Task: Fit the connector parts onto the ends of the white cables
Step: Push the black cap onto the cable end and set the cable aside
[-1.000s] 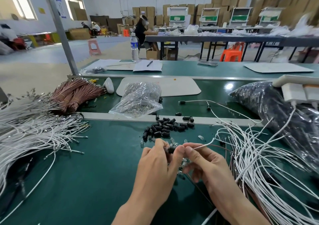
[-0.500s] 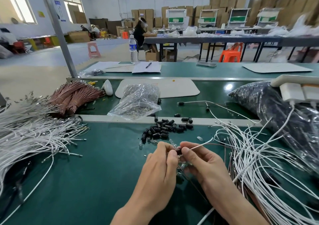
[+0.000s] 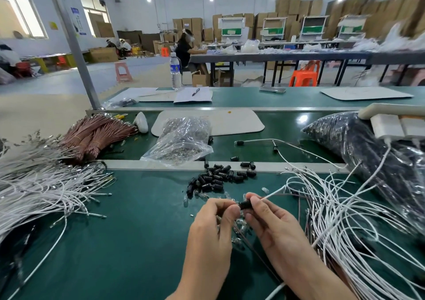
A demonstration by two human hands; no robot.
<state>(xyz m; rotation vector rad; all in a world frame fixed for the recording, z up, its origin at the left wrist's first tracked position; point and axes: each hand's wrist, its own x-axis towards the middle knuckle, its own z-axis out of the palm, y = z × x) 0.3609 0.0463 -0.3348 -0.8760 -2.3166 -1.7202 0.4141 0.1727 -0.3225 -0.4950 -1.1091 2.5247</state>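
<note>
Above the middle of the green bench [image 3: 138, 230], both hands pinch one black connector sleeve [image 3: 244, 205] lying left-right: left hand [image 3: 213, 228] on its left end, right hand [image 3: 273, 226] where the white cable [image 3: 274, 193] enters.

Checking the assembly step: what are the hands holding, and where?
A black connector on a white cable: right hand pinches its cable end, left hand its other end.

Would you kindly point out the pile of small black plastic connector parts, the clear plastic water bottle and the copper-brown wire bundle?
pile of small black plastic connector parts [image 3: 218, 177]: head view, middle of the pile.
clear plastic water bottle [image 3: 175, 68]: head view, its label.
copper-brown wire bundle [image 3: 96, 134]: head view, mid-bundle.
</note>
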